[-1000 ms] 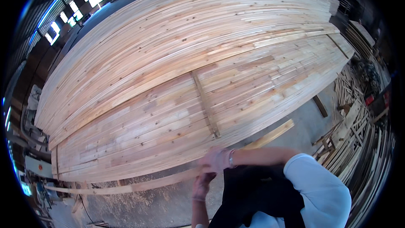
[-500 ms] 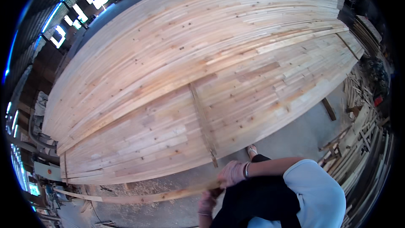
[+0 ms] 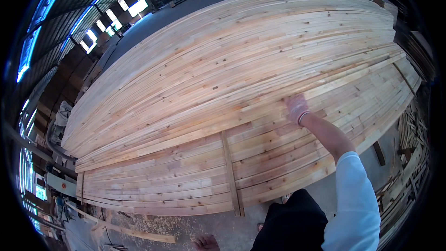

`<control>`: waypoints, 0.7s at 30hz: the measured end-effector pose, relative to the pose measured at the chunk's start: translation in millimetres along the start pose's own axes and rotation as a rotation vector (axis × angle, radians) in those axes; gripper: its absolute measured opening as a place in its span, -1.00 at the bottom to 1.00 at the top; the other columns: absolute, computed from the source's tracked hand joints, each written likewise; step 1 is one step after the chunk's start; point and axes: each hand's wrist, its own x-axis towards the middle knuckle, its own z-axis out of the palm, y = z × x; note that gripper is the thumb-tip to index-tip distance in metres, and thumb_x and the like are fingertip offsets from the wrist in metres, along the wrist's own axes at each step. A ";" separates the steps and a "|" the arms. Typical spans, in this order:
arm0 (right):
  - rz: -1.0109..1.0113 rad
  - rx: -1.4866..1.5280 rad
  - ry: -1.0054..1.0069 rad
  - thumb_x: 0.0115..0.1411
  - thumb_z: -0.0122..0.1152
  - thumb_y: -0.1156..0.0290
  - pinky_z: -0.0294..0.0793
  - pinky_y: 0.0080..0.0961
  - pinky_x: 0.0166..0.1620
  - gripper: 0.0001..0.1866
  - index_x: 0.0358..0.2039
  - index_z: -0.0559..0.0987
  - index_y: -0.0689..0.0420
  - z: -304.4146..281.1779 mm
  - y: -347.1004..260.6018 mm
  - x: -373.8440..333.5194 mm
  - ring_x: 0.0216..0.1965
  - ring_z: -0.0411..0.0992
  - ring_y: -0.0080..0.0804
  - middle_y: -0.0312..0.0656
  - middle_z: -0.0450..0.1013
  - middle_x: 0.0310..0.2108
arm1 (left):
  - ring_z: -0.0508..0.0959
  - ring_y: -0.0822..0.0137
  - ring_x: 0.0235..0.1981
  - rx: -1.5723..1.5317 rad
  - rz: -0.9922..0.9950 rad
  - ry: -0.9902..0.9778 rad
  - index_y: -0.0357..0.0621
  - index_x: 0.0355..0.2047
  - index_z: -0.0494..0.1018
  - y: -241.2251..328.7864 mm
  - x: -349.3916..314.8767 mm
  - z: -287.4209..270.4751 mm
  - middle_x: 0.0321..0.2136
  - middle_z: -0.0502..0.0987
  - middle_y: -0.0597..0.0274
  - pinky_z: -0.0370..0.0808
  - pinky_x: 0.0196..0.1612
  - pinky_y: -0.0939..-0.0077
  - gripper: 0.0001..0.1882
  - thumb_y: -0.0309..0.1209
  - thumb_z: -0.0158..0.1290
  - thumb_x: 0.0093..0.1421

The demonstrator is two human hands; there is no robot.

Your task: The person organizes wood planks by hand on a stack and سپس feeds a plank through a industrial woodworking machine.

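My right hand (image 3: 296, 107), in a pale pinkish glove with a band at the wrist, reaches out over a broad stack of pale wooden boards (image 3: 204, 79). Its fingers are stretched out at the front edge of the stack's upper layer, by a long narrow board (image 3: 186, 135); the fingertips are partly blurred. Low in the picture, my left hand (image 3: 206, 243) is near the lower edge, fingers apart, with nothing seen in it. Left of that hand, a long thin plank (image 3: 134, 233) lies low over the floor, its end apart from the hand.
A crosswise wooden strip (image 3: 228, 172) lies on the lower layer of boards. Sawdust (image 3: 158, 223) covers part of the concrete floor. Scrap wood strips (image 3: 409, 162) pile up at the right. Machine parts (image 3: 60, 183) stand at the left.
Both hands were on the plank's end; now they are off it, and the plank sits lower. My right hand has moved up and forward onto the stack. The view has shifted.
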 end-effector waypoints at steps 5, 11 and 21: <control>0.222 -0.096 0.143 0.22 0.02 0.12 0.28 -0.10 0.04 -0.65 -0.06 0.53 -0.03 91.6 17.1 88.6 -0.03 0.45 -0.29 -0.21 0.50 -0.08 | 0.53 0.22 -0.19 -0.010 -0.022 0.323 -0.04 -0.29 0.46 -65.6 -65.1 53.8 -0.36 0.53 0.32 0.30 0.16 -0.09 -0.62 0.02 -0.02 0.24; 0.257 0.042 0.099 0.24 -0.07 0.21 0.12 0.02 0.14 -0.68 -0.19 0.64 -0.03 115.4 11.4 120.2 -0.06 0.45 -0.20 -0.19 0.55 -0.17 | 0.54 0.21 -0.23 -0.156 -0.047 0.490 -0.04 -0.35 0.45 -102.0 -101.6 28.1 -0.36 0.56 0.30 0.37 0.05 -0.08 -0.63 0.01 -0.03 0.25; 0.095 -0.198 -0.042 0.10 0.12 0.22 0.31 -0.12 0.02 -0.72 -0.23 0.68 -0.04 121.5 -13.0 7.4 -0.03 0.47 -0.19 -0.21 0.57 -0.18 | 0.50 0.24 -0.34 -0.366 -0.206 0.282 -0.03 -0.30 0.45 -82.5 -48.6 -20.8 -0.32 0.54 0.29 0.46 -0.06 0.07 -0.55 0.11 -0.08 0.23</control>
